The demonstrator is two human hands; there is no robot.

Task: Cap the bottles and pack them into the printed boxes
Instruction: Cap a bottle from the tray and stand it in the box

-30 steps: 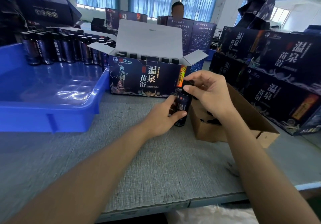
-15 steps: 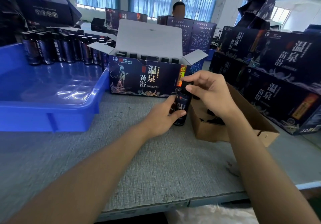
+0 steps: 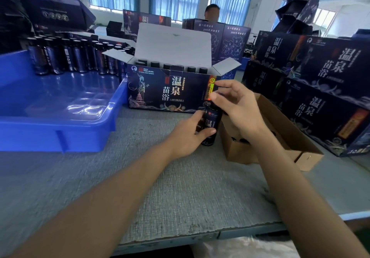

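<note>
A small dark bottle [image 3: 210, 123] stands upright on the grey table, in front of the open printed box [image 3: 170, 91]. My left hand [image 3: 188, 135] grips the bottle's body from the left. My right hand [image 3: 238, 105] sits over the bottle's top, thumb and fingers pinching the black cap there; the cap itself is mostly hidden. Several capped bottles [image 3: 176, 66] show inside the open box, whose white lid stands up behind them.
A blue tray [image 3: 60, 121] at left holds several dark bottles [image 3: 68, 57] along its far side. A brown cardboard box [image 3: 280, 137] with black caps lies right of my hands. Stacked printed boxes [image 3: 320, 81] fill the right. A person sits behind.
My right hand's fingers have shifted slightly on the bottle's top, with the index finger lifted higher. The bottle and my left hand stay in the same place.
</note>
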